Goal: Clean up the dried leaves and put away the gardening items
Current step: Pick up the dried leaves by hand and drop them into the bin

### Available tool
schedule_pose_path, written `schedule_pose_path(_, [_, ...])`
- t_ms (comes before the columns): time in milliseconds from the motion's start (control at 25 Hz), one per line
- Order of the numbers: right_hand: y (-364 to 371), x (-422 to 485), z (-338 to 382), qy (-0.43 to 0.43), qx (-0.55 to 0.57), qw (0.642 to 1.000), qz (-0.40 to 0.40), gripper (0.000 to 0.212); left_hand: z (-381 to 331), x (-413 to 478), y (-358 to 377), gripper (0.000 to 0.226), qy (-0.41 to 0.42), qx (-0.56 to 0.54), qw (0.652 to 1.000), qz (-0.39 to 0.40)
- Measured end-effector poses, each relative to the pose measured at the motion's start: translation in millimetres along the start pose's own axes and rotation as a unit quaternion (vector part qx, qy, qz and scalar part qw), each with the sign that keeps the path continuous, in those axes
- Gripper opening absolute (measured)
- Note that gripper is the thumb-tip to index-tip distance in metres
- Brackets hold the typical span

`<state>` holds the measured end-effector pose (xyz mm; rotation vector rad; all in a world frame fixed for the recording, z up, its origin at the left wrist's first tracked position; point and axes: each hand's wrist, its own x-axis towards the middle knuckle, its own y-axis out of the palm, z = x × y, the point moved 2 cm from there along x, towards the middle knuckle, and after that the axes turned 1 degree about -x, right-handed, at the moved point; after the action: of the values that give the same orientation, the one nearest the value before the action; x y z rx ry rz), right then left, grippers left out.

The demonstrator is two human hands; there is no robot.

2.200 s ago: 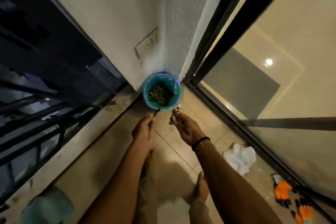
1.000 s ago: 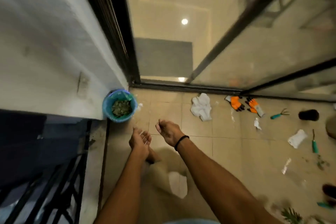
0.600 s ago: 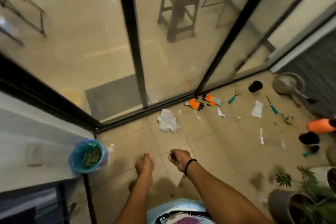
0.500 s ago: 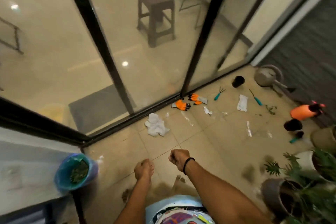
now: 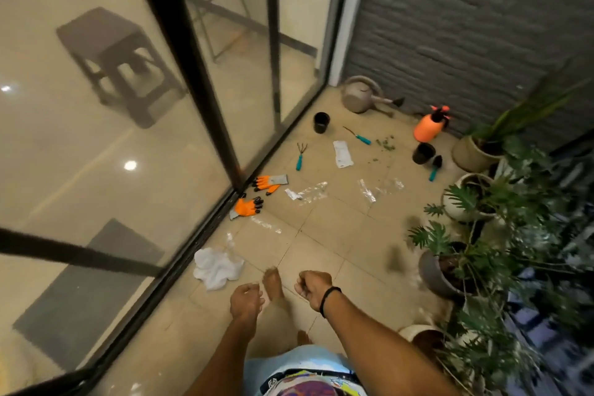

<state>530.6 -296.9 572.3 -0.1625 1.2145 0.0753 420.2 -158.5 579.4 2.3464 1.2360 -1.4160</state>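
Note:
My left hand (image 5: 246,300) and my right hand (image 5: 313,286) hang in front of me over the tiled floor, fingers loosely curled, holding nothing. Ahead on the floor lie a pair of orange gloves (image 5: 257,193), a teal hand rake (image 5: 300,156), a teal-handled tool (image 5: 358,136), a white packet (image 5: 342,154), a small trowel (image 5: 434,167) and a scatter of dried leaves (image 5: 385,143). An orange spray bottle (image 5: 429,125), a grey watering can (image 5: 361,98) and two black pots (image 5: 321,122) (image 5: 423,153) stand near the far wall.
A white cloth (image 5: 217,267) lies by the glass sliding door (image 5: 199,67) on the left. Clear plastic scraps (image 5: 376,188) lie mid-floor. Potted plants (image 5: 466,254) crowd the right side. My bare foot (image 5: 273,283) is between my hands.
My view has swung right, away from the blue bin of leaves, which is out of view. My hands, which held leaf bits over the bin, are empty and lowered.

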Motion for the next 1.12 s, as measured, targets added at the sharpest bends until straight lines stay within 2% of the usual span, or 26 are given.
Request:
schedule_pose_path(200, [-46.1,32.9,88.2,-0.012,0.117,0.992,-0.053,0.021,-86.5,37.9,90.3,0.020,0.058,0.067,0.993,0.081])
schedule_pose_path(360, [-74.5,49.8,155.7,-0.027,0.233,0.968,-0.085,0.017,-155.1,48.2,172.8,0.015,0.083,0.125,0.980,0.132])
schedule_pose_path(600, [-116.7,89.5,219.7,0.001,0.296,0.948,-0.119,0.007,-203.8,51.1,271.1,0.015,0.099,0.213,0.952,0.195])
schedule_pose_path(720, [-151.2,123.5,270.8,-0.004,0.336,0.933,-0.127,0.010,-231.7,63.4,323.6,0.018,0.115,0.235,0.947,0.188])
schedule_pose_path(920, [-205.7,162.0,366.9,0.010,0.314,0.943,-0.109,0.009,-282.9,70.0,401.5,0.014,0.115,0.221,0.961,0.119])
schedule_pose_path(1000, [-223.6,177.2,402.6,-0.007,0.309,0.946,-0.098,0.007,-297.5,65.5,436.1,0.011,0.108,0.222,0.961,0.127])
schedule_pose_path(1040, [-230.6,184.8,416.4,0.011,0.310,0.946,-0.097,0.008,-303.3,62.0,452.6,0.011,0.103,0.232,0.959,0.124])
schedule_pose_path(1120, [-239.7,199.3,435.8,0.027,0.295,0.949,-0.103,0.010,-310.3,58.3,481.4,0.020,0.108,0.260,0.949,0.141])
